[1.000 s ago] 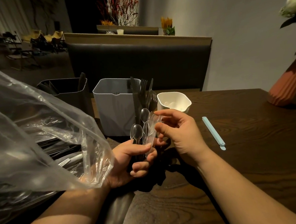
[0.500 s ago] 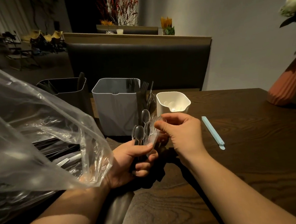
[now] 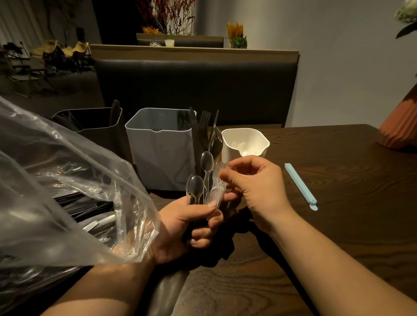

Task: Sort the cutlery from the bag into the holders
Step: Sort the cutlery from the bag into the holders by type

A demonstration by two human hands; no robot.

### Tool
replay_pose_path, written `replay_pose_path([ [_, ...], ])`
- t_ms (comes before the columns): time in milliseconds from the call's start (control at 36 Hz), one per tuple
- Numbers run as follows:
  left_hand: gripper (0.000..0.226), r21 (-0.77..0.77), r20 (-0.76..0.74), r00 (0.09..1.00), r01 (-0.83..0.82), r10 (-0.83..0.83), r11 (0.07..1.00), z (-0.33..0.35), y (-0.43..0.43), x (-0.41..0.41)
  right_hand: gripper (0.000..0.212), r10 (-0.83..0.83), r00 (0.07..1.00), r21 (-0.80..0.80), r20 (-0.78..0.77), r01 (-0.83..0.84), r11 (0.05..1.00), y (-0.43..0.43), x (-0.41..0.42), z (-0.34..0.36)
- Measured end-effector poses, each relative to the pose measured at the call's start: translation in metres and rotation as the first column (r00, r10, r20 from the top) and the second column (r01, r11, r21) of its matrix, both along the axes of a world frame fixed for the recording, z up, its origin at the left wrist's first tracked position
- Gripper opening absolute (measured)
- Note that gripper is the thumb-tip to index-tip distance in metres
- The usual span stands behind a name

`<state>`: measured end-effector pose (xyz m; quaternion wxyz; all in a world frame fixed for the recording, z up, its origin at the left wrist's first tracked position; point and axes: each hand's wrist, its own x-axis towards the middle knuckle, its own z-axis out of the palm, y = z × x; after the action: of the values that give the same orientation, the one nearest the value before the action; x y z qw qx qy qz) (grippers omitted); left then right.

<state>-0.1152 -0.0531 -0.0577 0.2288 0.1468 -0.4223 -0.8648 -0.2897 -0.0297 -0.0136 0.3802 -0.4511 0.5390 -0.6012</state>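
Head view looked down on a dark wooden worktop [image 3: 353, 222] where both hands met just in front of the holders. The left hand [image 3: 182, 230] had its fingers [image 3: 204, 233] curled round a bundle of cutlery [image 3: 202, 158], gripping it low on the handles so the pieces stood upright. Clear spoons [image 3: 196, 186] rose just above the thumb, and black forks [image 3: 204, 124] stood taller behind them. The right hand [image 3: 258, 186] sat just beside the bundle, thumb and forefinger closed in a pinch on the top end of a clear piece [image 3: 216, 189] at the bundle's right edge. Its lower end was tucked under the left thumb, and whether it was a spoon or a fork could not be told. The other right fingers were loosely curled and apart from the cutlery.

A clear plastic bag [image 3: 58, 191] lay across the left forearm, with more cutlery dimly visible inside. Behind the hands stood three holders in a row: a black holder [image 3: 96, 130] on the left with dark pieces in it, a grey holder [image 3: 161, 156] in the middle, and a small white holder [image 3: 262, 142] on the right with a few clear spoons at its bottom. A pale blue strip [image 3: 299, 184] lay flat on the worktop to the right of the right hand, well apart from it. An orange ribbed vase [image 3: 405, 121] stood at the far right edge.
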Motion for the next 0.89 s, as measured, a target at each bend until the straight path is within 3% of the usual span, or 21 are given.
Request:
replay_pose_path([
  [111, 0.052, -0.03, -0.018, 0.999, 0.027, -0.027, 0.999, -0.003, -0.001, 0.002, 0.02, 0.0, 1.0, -0.006, -0.018, 0.0, 1.0, 0.002, -0.001, 0.001],
  [194, 0.038, -0.016, -0.024, 0.999, 0.026, -0.026, 1.0, 0.001, -0.002, 0.003, 0.02, 0.089, 0.995, -0.011, 0.047, -0.089, 0.996, 0.002, -0.002, 0.002],
  [306, 0.048, 0.07, -0.112, 0.993, 0.033, -0.025, 0.997, 0.004, -0.002, 0.004, 0.024, 0.215, 0.966, -0.044, 0.142, -0.21, 0.977, 0.002, -0.003, 0.001],
  [444, 0.039, 0.111, -0.168, 0.983, 0.088, -0.069, 0.99, 0.003, -0.003, 0.007, 0.022, 0.308, 0.928, -0.051, 0.211, -0.304, 0.951, 0.001, -0.002, 0.002],
  [583, 0.047, 0.032, -0.084, 0.996, 0.032, -0.029, 0.999, 0.003, 0.0, 0.003, 0.013, 0.171, 0.978, -0.077, 0.118, -0.163, 0.984, 0.003, -0.001, 0.001],
  [778, 0.055, 0.077, -0.068, 0.998, 0.018, -0.013, 0.997, 0.003, 0.001, 0.002, 0.012, 0.024, 0.983, -0.09, 0.184, -0.008, 0.996, 0.002, -0.001, 0.003],
  [889, 0.046, 0.064, -0.039, 0.999, -0.019, 0.021, 0.998, 0.005, 0.003, 0.001, 0.013, -0.091, 0.957, -0.136, 0.276, 0.132, 0.982, -0.002, -0.014, 0.009],
])
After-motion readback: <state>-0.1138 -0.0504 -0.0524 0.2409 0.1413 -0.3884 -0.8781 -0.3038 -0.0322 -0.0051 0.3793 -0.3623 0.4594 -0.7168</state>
